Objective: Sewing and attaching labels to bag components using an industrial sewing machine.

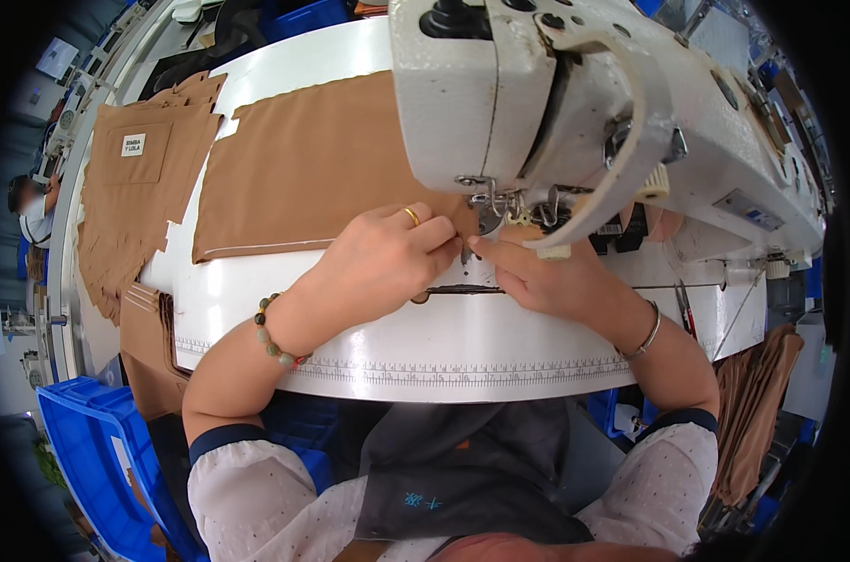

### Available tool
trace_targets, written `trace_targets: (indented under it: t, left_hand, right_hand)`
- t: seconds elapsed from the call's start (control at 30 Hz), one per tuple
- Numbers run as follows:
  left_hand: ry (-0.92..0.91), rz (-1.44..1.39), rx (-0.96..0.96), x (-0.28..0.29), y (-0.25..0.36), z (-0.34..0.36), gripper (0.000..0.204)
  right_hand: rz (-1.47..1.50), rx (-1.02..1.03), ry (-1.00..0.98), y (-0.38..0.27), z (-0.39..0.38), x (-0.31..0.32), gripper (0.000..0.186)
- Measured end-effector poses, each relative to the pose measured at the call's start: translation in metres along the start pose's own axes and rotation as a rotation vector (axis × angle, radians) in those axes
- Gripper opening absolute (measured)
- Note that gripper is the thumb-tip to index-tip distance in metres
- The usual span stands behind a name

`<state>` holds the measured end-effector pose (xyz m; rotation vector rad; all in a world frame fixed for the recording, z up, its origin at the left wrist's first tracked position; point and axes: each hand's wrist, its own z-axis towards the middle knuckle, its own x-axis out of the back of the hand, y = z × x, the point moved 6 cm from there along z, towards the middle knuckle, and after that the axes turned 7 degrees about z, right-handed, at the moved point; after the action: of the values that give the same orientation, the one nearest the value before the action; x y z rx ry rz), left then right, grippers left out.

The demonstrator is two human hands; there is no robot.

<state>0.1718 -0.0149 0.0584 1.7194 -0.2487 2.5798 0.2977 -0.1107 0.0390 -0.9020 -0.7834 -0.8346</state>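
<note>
Intently close to the needle of a white industrial sewing machine (453, 103), my left hand (387, 260) gathers its fingers narrowly, pinching the right end of a brown fabric panel (303, 169). My right hand (558, 276) meets it from the other side, its index fingertip just beside the panel's edge; whether that hand grips anything, I cannot tell.

The panel lies flat on the white surface (284, 304), stretching leftward from the machine's head, a pale line running along its near edge. To its left rests a pile of brown cut pieces (153, 206), the top one bearing a pocket with a white label (133, 145). A printed ruler strip (425, 375) follows the surface's near rim, and a blue crate (88, 403) stands below at left.
</note>
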Motion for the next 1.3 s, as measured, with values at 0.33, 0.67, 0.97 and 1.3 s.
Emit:
trace_targets:
  t: [0.33, 0.67, 0.97, 1.3]
  left_hand:
    - [0.019, 0.1, 0.105, -0.017, -0.017, 0.006, 0.027]
    - [0.082, 0.11, 0.106, -0.013, -0.021, 0.006, 0.026]
    - [-0.392, -0.067, 0.743, 0.017, -0.071, -0.055, 0.014]
    - [-0.023, 0.01, 0.862, 0.146, -0.017, -0.081, 0.018]
  right_hand:
    - [-0.19, 0.02, 0.196, 0.006, 0.003, -0.005, 0.018]
    - [-0.187, 0.037, 0.152, 0.008, 0.004, -0.008, 0.016]
    - [-0.158, 0.051, 0.142, 0.0, 0.0, -0.005, 0.025]
    - [0.254, -0.252, -0.091, -0.063, 0.008, -0.014, 0.038]
